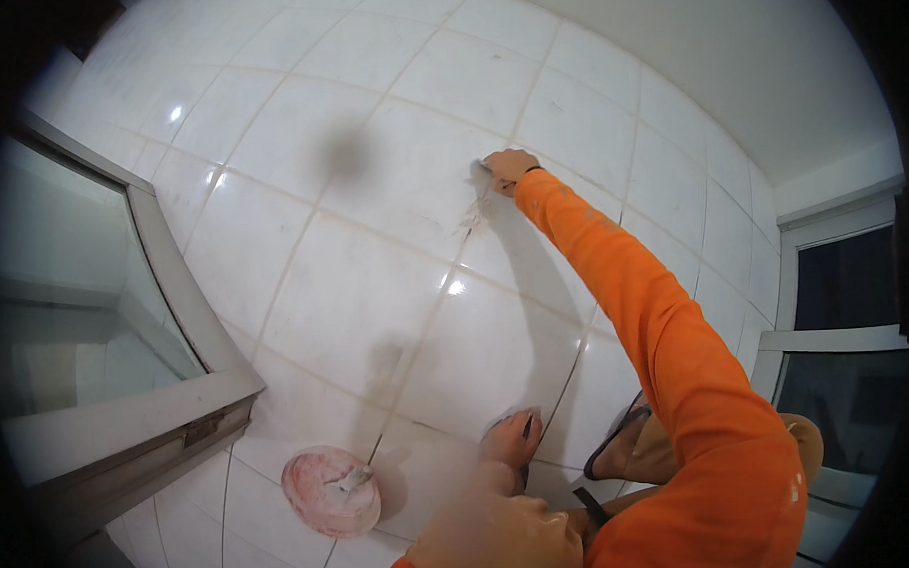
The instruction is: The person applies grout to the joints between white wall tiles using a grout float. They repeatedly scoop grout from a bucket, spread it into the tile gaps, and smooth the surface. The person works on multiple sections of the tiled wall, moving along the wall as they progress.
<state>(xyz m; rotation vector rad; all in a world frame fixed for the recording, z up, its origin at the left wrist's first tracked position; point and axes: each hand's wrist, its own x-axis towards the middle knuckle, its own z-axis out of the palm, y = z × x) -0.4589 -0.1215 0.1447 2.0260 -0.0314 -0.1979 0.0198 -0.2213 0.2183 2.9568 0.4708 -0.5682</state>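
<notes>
My right hand (pixel 511 170) reaches out in its orange sleeve to a grout line between white floor tiles (pixel 355 287). Its fingers are closed on something small at the joint, too hidden to name. Pale wet paste (pixel 472 215) is smeared along the joint just below the hand. A round pinkish bowl (pixel 316 469) stands on the tiles at the lower left, with a pale-handled tool (pixel 357 478) resting in it. My left hand is out of view; only a bit of orange sleeve shows at the bottom edge.
An open framed glass door (pixel 223 380) stands at the left. A white wall (pixel 717 64) borders the tiles at the upper right, with a framed glass panel (pixel 840 281) on the right. My sandaled feet (pixel 510 437) and bent knees are below. Dark blurred spots obscure parts of the view.
</notes>
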